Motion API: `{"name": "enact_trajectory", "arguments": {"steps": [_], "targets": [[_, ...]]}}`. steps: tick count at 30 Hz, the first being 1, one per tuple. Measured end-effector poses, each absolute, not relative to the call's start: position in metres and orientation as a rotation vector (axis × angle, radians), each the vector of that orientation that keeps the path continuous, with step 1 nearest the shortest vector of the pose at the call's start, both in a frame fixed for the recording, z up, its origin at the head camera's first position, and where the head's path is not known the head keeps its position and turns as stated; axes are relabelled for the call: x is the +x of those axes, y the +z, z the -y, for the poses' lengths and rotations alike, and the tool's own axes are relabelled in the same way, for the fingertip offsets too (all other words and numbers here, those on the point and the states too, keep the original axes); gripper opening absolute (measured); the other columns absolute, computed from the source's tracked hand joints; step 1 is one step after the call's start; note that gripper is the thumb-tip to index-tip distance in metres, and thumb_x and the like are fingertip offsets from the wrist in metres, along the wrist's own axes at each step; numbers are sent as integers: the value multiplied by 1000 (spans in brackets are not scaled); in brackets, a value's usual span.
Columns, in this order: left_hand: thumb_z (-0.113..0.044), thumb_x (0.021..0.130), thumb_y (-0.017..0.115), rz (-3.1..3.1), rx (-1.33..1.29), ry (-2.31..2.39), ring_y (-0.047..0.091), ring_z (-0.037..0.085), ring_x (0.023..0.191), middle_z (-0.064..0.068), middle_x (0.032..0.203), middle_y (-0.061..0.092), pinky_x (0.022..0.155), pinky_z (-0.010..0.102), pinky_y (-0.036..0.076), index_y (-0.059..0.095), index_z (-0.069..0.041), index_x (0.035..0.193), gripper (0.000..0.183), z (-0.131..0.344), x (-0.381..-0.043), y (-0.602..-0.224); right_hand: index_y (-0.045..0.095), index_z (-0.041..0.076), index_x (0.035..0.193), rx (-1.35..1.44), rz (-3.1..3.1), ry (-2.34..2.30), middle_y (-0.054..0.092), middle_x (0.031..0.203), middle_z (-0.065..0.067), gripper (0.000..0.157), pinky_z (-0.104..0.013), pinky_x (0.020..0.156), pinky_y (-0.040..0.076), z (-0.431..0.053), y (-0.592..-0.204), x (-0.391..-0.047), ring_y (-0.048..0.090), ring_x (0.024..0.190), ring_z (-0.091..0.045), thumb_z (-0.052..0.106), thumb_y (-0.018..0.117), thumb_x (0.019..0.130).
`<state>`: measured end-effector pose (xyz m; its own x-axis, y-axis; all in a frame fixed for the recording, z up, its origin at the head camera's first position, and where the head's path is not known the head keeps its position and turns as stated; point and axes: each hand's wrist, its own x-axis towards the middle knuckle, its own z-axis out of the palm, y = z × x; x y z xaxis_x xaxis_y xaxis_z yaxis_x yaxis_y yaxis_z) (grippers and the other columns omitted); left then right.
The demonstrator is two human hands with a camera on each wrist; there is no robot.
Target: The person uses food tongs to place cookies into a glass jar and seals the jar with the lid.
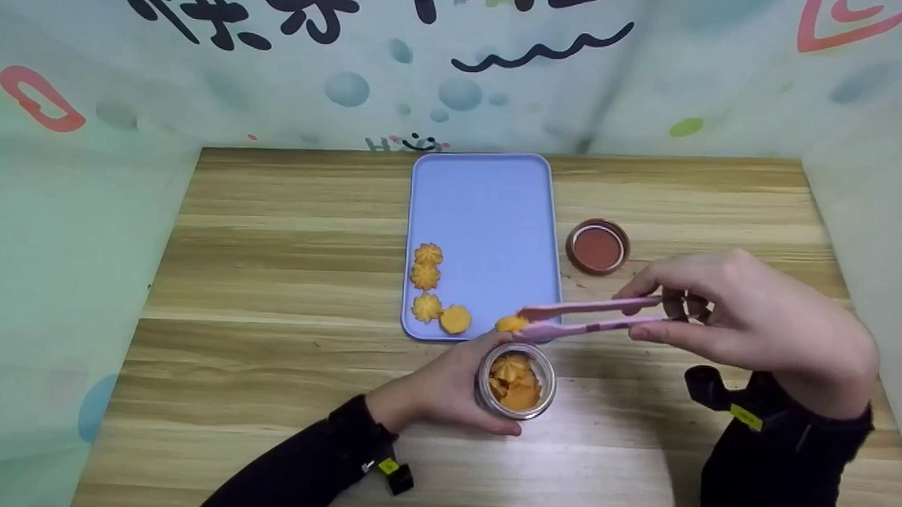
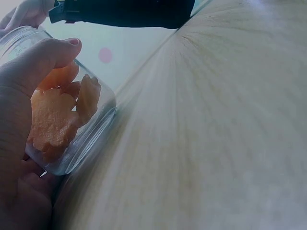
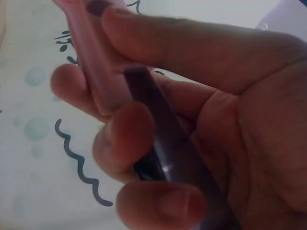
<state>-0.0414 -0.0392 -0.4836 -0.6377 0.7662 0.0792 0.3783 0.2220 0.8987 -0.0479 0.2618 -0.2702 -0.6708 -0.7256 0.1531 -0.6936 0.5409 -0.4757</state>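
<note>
My left hand [image 1: 454, 389] is wrapped around a clear glass jar [image 1: 549, 398] with several golden flower-shaped cookies [image 1: 515, 379] inside. In the left wrist view, the thumb lies across the glass jar [image 2: 103, 112] and cookies [image 2: 53, 120] show through its wall. Pink tongs [image 1: 592, 306] are gripped in my right hand [image 1: 727, 308], fingers on one arm and thumb on the other. Their tips pinch a cookie [image 1: 510, 324] over the near right corner of a blue tray [image 1: 482, 209], just beyond the jar's mouth. The right wrist view shows fingers curled about the tongs [image 3: 96, 62].
Several cookies [image 1: 426, 275] lie along the tray's left side and near left corner. A reddish-brown lid [image 1: 598, 247] rests to the right of the tray on the wooden table [image 1: 285, 278]. Behind the table hangs a patterned backdrop [image 1: 277, 90].
</note>
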Motion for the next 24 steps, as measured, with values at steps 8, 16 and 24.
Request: {"name": "enact_trajectory", "arguments": {"steps": [8, 16, 24], "targets": [[-55, 55, 86, -2110, 1098, 1418, 53, 2, 116, -18, 128, 51, 105, 27, 43, 32, -36, 137, 100, 38, -42, -484, 64, 35, 105, -1272, -2662, -695, 59, 83, 24, 26, -4, 52, 36, -261, -270, -35, 44, 58, 10, 28, 75, 82], [-55, 57, 85, -2117, 1124, 1413, 52, 2, 117, -17, 129, 50, 105, 25, 43, 32, -35, 136, 98, 38, -42, -483, 65, 39, 97, -1083, -2667, -484, 57, 76, 25, 15, -10, 51, 38, -243, -272, -29, 45, 56, 8, 40, 71, 83], [-41, 58, 89, -2084, 1067, 1429, 52, 4, 118, -15, 128, 52, 107, 29, 42, 37, -25, 136, 95, 39, -37, -461, 66, 35, 92, -1040, -2733, -401, 60, 81, 25, 14, -15, 56, 44, -230, -276, -24, 48, 58, 6, 33, 74, 81]]}}
